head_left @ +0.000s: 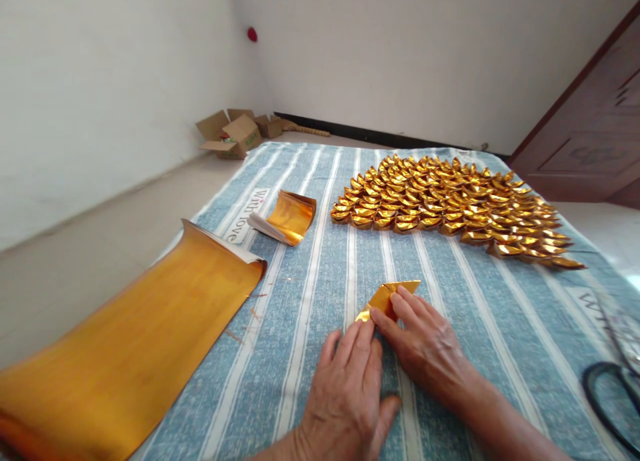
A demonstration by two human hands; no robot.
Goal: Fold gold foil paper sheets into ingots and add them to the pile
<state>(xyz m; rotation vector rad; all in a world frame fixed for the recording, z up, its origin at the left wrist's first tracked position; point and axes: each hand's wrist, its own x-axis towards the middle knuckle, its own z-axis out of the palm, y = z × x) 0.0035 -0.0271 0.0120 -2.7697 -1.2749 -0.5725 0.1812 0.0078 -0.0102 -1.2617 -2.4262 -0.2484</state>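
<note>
A small folded piece of gold foil paper [384, 300] lies on the cloth in front of me, with slanted edges and a pointed right end. My left hand [347, 388] lies with fingers stretched forward, their tips on the paper's lower left end, the thumb out to the side. My right hand [425, 334] has its thumb and fingertips on the paper's near edge, thumb close to the left fingertips. Beyond it, many folded gold foil ingots [440, 204] stand packed in rows. A short stack of gold foil sheets [295, 218], curled up, is at the far left of the paper.
A large stack of gold foil sheets [135, 334] covers the left edge. Scissors [613, 394] with black handles lie at right. A striped blue cloth [300, 294] covers the table. Cardboard boxes [233, 138] are on the floor by the wall; a brown door [590, 128] is at right.
</note>
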